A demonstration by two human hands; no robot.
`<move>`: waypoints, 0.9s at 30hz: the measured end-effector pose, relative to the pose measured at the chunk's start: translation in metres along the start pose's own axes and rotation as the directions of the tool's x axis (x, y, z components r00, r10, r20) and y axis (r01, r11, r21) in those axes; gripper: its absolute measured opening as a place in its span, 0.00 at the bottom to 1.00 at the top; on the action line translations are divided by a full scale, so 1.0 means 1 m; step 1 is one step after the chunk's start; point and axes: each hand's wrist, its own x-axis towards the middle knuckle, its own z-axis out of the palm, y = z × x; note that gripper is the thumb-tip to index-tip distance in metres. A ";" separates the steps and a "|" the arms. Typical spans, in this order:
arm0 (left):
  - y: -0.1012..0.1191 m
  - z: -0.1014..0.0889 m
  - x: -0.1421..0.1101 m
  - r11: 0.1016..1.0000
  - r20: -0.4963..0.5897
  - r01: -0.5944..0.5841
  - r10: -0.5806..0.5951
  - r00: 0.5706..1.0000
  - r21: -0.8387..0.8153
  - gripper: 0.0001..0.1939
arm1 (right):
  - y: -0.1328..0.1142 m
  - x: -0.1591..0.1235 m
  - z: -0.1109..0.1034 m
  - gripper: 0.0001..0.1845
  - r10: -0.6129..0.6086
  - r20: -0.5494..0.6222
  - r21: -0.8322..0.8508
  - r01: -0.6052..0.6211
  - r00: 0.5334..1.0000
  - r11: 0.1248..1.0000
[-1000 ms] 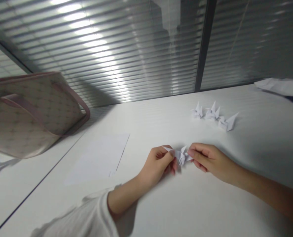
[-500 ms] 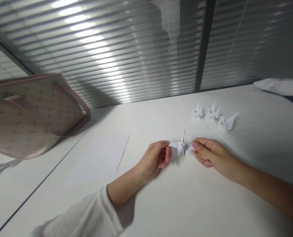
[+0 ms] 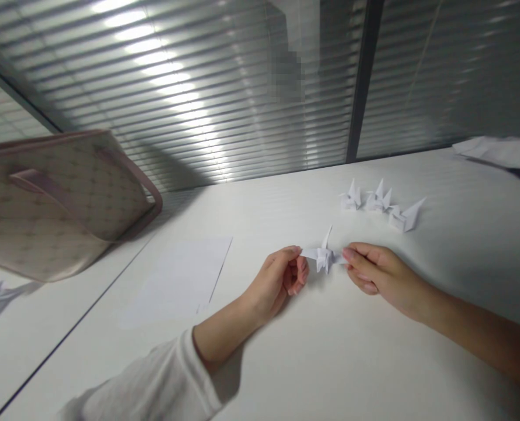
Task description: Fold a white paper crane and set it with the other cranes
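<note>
Since my arms reach in from the bottom of the view, my elbows are cut off. My left hand, with a white sleeve ending at the wrist, is curled, its thumb and fingers pinching one wing of a paper crane; they hide that wing's tip. The crane sits between my hands, one point sticking up, over a white table. My right hand is nearly closed, pinching the other wing. Three more paper cranes stand farther right, beyond my hands.
</note>
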 end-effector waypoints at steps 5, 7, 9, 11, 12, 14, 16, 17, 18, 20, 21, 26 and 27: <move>0.000 0.001 0.000 1.000 0.008 -0.013 0.013 1.000 -0.004 0.15 | 0.000 0.001 -0.001 0.21 0.015 0.026 0.031 -0.016 1.000 0.999; 0.000 0.000 0.000 1.000 0.003 -0.012 0.012 1.000 -0.003 0.15 | -0.002 0.000 0.000 0.21 0.021 0.038 0.035 -0.022 0.999 0.999; 0.000 -0.001 0.001 1.000 -0.009 -0.006 0.006 1.000 -0.001 0.15 | -0.004 -0.003 0.001 0.20 0.021 0.050 0.035 -0.023 0.999 0.999; 0.000 -0.002 0.002 1.000 -0.022 0.005 -0.005 1.000 0.005 0.15 | -0.006 -0.007 0.003 0.19 0.029 0.100 0.035 -0.033 0.995 0.999; 0.000 -0.002 0.003 1.000 -0.028 0.012 -0.012 1.000 0.010 0.16 | -0.007 -0.009 0.004 0.18 0.033 0.138 0.037 -0.038 0.990 0.999; 0.000 -0.003 0.004 0.999 -0.036 0.031 -0.031 0.999 0.021 0.15 | -0.009 -0.012 0.007 0.16 0.030 0.217 0.054 -0.043 0.976 0.998; 0.001 -0.004 0.006 0.998 -0.035 0.056 -0.055 0.998 0.032 0.15 | -0.009 -0.014 0.010 0.14 0.019 0.259 0.085 -0.043 0.966 0.995; 0.001 -0.005 0.007 0.997 -0.031 0.069 -0.068 0.997 0.037 0.15 | -0.008 -0.015 0.011 0.13 0.018 0.267 0.102 -0.047 0.963 0.994; 0.002 -0.005 0.008 0.996 -0.025 0.083 -0.082 0.996 0.039 0.15 | -0.008 -0.016 0.012 0.13 0.021 0.272 0.115 -0.055 0.962 0.992; 0.003 -0.006 0.011 0.994 -0.012 0.107 -0.107 0.994 0.039 0.14 | -0.007 -0.017 0.013 0.12 0.034 0.274 0.127 -0.072 0.961 0.989; 0.003 -0.006 0.013 0.993 -0.008 0.116 -0.115 0.993 0.036 0.13 | -0.007 -0.017 0.014 0.12 0.041 0.274 0.128 -0.078 0.961 0.989; 0.004 -0.007 0.018 0.992 -0.006 0.127 -0.127 0.992 0.010 0.13 | -0.005 -0.018 0.015 0.13 0.060 0.275 0.107 -0.092 0.960 0.990; 0.004 -0.007 0.018 0.992 -0.006 0.129 -0.129 0.992 0.007 0.13 | -0.006 -0.018 0.016 0.13 0.060 0.276 0.102 -0.091 0.959 0.991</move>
